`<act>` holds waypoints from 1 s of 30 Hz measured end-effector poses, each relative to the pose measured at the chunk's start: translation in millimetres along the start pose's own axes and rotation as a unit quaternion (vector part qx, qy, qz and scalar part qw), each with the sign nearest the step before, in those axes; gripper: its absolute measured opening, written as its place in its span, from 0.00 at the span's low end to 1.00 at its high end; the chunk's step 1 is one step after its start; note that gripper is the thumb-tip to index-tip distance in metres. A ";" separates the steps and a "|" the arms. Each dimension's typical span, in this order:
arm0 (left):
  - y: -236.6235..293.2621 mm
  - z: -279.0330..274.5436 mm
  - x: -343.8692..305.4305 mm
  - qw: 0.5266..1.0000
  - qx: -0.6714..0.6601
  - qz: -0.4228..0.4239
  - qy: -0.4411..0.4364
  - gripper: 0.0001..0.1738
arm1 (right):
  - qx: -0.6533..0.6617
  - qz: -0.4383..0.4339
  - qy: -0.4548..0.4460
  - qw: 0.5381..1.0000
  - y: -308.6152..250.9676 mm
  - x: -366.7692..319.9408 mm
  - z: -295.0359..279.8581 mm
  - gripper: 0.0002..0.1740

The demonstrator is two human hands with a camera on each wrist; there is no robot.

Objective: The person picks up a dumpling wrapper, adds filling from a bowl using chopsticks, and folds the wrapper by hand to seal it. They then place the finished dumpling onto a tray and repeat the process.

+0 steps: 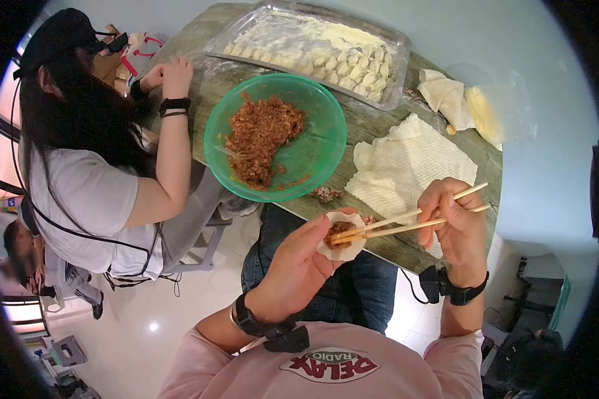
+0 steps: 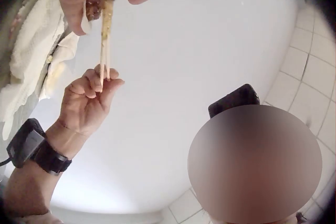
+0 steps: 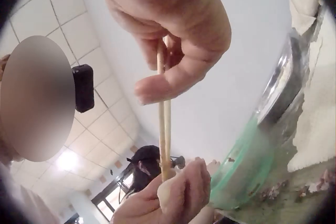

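Observation:
My left hand (image 1: 296, 259) holds a round white dumpling wrapper (image 1: 350, 253) over my lap, at the table's near edge. Reddish-brown minced filling (image 1: 337, 233) sits in the wrapper. In the right wrist view the left fingers curl round the wrapper (image 3: 167, 195). A pair of light wooden chopsticks (image 1: 406, 229) is gripped near the rear ends by my right hand (image 1: 456, 219). Their tips touch the filling, and the left wrist view shows bits of it stuck to the chopsticks (image 2: 106, 24).
A green bowl (image 1: 329, 146) of minced filling stands on the table ahead. Behind it lies a floured metal tray (image 1: 406, 50) with rows of dumplings. White textured cloth (image 1: 416, 163) lies to the right, near a plastic bag (image 1: 499, 110). Another person (image 1: 86, 179) sits at the left.

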State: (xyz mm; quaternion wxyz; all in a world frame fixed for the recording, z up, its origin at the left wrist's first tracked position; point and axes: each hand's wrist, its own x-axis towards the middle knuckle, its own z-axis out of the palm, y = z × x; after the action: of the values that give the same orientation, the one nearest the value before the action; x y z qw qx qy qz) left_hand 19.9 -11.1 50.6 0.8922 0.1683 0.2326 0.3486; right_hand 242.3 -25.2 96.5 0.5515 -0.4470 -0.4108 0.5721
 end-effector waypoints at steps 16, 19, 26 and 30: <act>11.2 -17.9 -7.3 0.998 -0.016 0.046 0.038 0.26 | -0.016 -0.048 0.037 0.998 13.2 57.2 32.6 0.24; 12.2 -20.8 -10.6 0.997 -0.029 0.042 0.050 0.25 | -0.090 -0.070 -0.003 0.993 34.4 80.5 36.6 0.21; 16.1 -26.7 -16.8 0.996 -0.041 0.051 0.060 0.26 | -0.376 -0.225 -0.121 0.890 61.7 91.7 53.3 0.11; 14.9 -30.7 -16.2 0.997 -0.035 0.052 0.047 0.25 | -0.421 -0.220 -0.154 0.866 62.7 77.1 59.2 0.15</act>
State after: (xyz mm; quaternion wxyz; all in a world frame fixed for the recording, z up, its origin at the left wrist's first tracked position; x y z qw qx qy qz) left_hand -15.0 -7.8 36.6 0.8662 0.1326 0.2532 0.4099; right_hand 169.2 49.7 47.2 0.3521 -0.4407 -0.7802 0.2705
